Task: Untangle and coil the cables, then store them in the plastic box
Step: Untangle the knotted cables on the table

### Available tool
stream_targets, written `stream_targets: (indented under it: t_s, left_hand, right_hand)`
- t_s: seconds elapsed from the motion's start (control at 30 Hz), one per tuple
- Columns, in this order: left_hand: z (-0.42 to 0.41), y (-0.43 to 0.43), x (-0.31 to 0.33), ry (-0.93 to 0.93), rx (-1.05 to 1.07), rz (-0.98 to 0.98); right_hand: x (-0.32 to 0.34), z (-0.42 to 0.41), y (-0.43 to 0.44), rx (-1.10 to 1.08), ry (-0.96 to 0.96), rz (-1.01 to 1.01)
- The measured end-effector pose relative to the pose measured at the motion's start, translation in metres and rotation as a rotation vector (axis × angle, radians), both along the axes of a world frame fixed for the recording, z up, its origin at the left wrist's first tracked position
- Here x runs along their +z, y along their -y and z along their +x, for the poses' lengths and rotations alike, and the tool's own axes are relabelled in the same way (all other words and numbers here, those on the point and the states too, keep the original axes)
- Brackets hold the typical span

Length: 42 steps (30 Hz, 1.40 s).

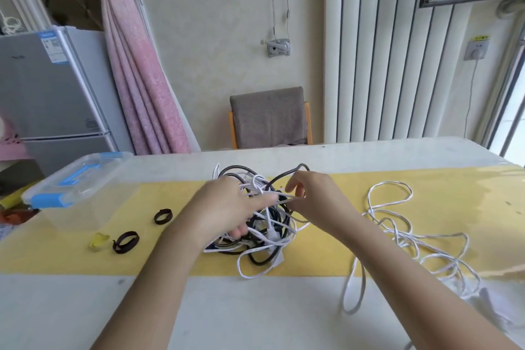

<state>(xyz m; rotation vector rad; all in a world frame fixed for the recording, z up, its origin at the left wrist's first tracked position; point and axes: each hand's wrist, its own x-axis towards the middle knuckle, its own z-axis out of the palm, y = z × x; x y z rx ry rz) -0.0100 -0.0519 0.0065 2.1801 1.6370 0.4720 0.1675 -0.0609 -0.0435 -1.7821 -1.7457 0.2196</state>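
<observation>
Bright, soft daylight comes from the window (511, 133) at right, which is blown out. Glare sheens the right end of the counter (426, 152). Arm shadows are faint. The left hand (224, 207) has motion-blurred fingers (267, 197) among the cables (264, 236). The wide lens bows the edges.

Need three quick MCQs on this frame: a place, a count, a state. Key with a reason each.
1. Where is the plastic box? A) left of the cable tangle B) right of it C) atop it
2. How many black strap loops lie on the yellow mat? A) one B) two C) four
3. The white cable at the right is: A) strapped in a coil B) in the box C) lying loose
Key: 1 A, it stands at the table's left edge; 2 B, both lie near the yellow strap; 3 C, it sprawls uncoiled.
</observation>
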Motion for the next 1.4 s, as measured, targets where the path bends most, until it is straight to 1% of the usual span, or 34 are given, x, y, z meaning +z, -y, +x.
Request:
stream_targets:
  t_s: [0.03, 0.07, 0.13, 0.17, 0.23, 0.33, 0.37, 0.4, 0.43, 0.5, 0.53, 0.57, 0.63, 0.67, 0.7, 0.73, 0.77, 0.83, 0.9, 0.93, 0.97, 1.0, 1.03, 1.07, 1.1, 1.13, 1.17, 1.2, 1.27, 1.33, 1.4]
  left_hand:
    - [0.005, 0.001, -0.009, -0.063, -0.017, -0.024]
    - [0.010, -0.001, -0.017, -0.102, -0.012, 0.008]
    - [0.017, -0.009, -0.032, -0.102, 0.038, 0.100]
    - [0.018, -0.016, -0.039, -0.048, 0.056, 0.112]
    - [0.017, -0.032, -0.050, 0.124, 0.083, 0.086]
    - [0.010, -0.051, -0.066, 0.258, 0.105, 0.122]
    - [0.007, -0.057, -0.071, 0.331, 0.137, 0.105]
    - [0.003, -0.064, -0.074, 0.460, 0.187, 0.055]
    - [-0.001, -0.069, -0.072, 0.664, 0.243, -0.035]
    - [-0.008, -0.076, -0.060, 1.161, 0.348, -0.211]
    - [-0.012, -0.077, -0.050, 1.401, 0.375, -0.252]
    - [-0.019, -0.078, -0.039, 1.631, 0.372, -0.251]
    - [-0.034, -0.077, -0.016, 2.046, 0.291, -0.166]
    - [-0.040, -0.075, -0.007, 2.180, 0.251, -0.119]
    - [-0.043, -0.073, -0.001, 2.231, 0.231, -0.093]
    - [-0.044, -0.072, 0.002, 2.193, 0.230, -0.089]
    - [-0.041, -0.071, 0.003, 2.075, 0.248, -0.100]
    - [-0.029, -0.071, -0.002, 1.736, 0.243, -0.170]
    - [-0.018, -0.072, -0.013, 1.388, 0.165, -0.268]
    - [-0.012, -0.071, -0.021, 1.142, 0.140, -0.265]
    - [-0.006, -0.067, -0.030, 0.891, 0.145, -0.179]
    - [0.000, -0.063, -0.037, 0.700, 0.161, 0.006]
    - [0.008, -0.054, -0.040, 0.600, 0.165, 0.269]
    - [0.014, -0.047, -0.042, 0.565, 0.142, 0.520]
    - [0.020, -0.040, -0.041, 0.554, 0.097, 0.648]
    - [0.024, -0.036, -0.038, 0.534, 0.047, 0.639]
    - [0.027, -0.035, -0.038, 0.494, -0.001, 0.537]
    - [0.030, -0.032, -0.039, 0.409, -0.036, 0.424]
    - [0.034, -0.027, -0.046, 0.252, -0.041, 0.305]
    - [0.036, -0.028, -0.052, 0.256, -0.035, 0.185]
    - [0.037, -0.031, -0.055, 0.316, -0.113, -0.004]
  right_hand:
    - [0.002, 0.001, 0.001, -0.004, -0.014, -0.030]
    - [0.005, 0.001, 0.004, 0.006, -0.008, -0.051]
    - [0.010, 0.002, 0.007, 0.044, 0.012, -0.063]
    - [0.012, 0.003, 0.009, 0.055, -0.001, -0.056]
    - [0.016, 0.005, 0.011, 0.048, -0.042, -0.024]
    - [0.020, 0.006, 0.011, 0.030, -0.002, 0.004]
    - [0.022, 0.008, 0.012, 0.026, 0.010, 0.004]
    - [0.026, 0.010, 0.013, 0.026, 0.007, 0.003]
    - [0.030, 0.012, 0.014, 0.036, -0.012, 0.005]
    - [0.038, 0.018, 0.018, 0.077, -0.077, 0.028]
    - [0.042, 0.020, 0.021, 0.098, -0.104, 0.050]
    - [0.046, 0.022, 0.023, 0.114, -0.113, 0.080]
    - [0.053, 0.022, 0.028, 0.132, -0.108, 0.147]
    - [0.056, 0.023, 0.031, 0.131, -0.118, 0.179]
    - [0.060, 0.025, 0.033, 0.123, -0.136, 0.214]
    - [0.062, 0.028, 0.033, 0.103, -0.154, 0.248]
    - [0.065, 0.032, 0.033, 0.078, -0.165, 0.271]
    - [0.066, 0.042, 0.032, 0.039, -0.151, 0.235]
    - [0.063, 0.049, 0.033, 0.058, -0.086, 0.066]
    - [0.062, 0.052, 0.035, 0.090, -0.043, -0.052]
    - [0.061, 0.053, 0.038, 0.136, -0.007, -0.173]
    - [0.061, 0.052, 0.042, 0.190, 0.009, -0.288]
    - [0.062, 0.051, 0.045, 0.243, 0.005, -0.388]
    - [0.062, 0.048, 0.049, 0.288, -0.010, -0.466]
    - [0.063, 0.045, 0.051, 0.321, -0.021, -0.526]
    - [0.063, 0.041, 0.052, 0.345, -0.022, -0.568]
    - [0.063, 0.038, 0.053, 0.358, -0.017, -0.592]
    - [0.063, 0.036, 0.053, 0.360, -0.007, -0.596]
    - [0.064, 0.032, 0.053, 0.338, 0.038, -0.575]
    - [0.065, 0.028, 0.054, 0.319, 0.130, -0.576]
    - [0.066, 0.022, 0.056, 0.288, 0.204, -0.601]
